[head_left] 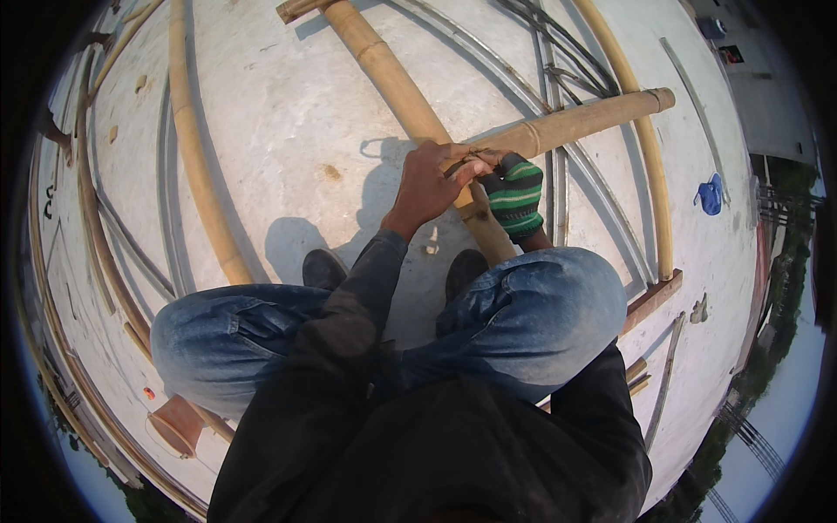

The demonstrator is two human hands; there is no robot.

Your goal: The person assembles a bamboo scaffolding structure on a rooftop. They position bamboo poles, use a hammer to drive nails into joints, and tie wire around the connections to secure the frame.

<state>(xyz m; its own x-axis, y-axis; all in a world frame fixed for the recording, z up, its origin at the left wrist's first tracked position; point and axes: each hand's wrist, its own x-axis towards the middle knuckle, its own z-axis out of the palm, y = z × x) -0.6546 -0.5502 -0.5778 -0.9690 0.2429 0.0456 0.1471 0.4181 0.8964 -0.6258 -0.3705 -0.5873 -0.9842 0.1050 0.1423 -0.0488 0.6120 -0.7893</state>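
Two bamboo poles cross in front of me: a long pole (379, 70) running from the far side down between my shoes, and a shorter pole (575, 125) reaching out to the right. At their crossing my bare left hand (425, 187) bends over the long pole, its fingers closed and its thumb toward the right hand. My right hand (516, 196), in a green and black striped glove, is closed close against it, just below the shorter pole. A thin dark strand seems to lie at the joint between the hands. What the fingertips pinch is hidden.
More bamboo poles (193, 131) lie on the pale concrete floor (270, 96) to the left and right. Metal pipes (602, 196) and dark rods (575, 44) pass under the shorter pole. A blue bag (711, 194) lies far right, a brown bucket (177, 427) lower left.
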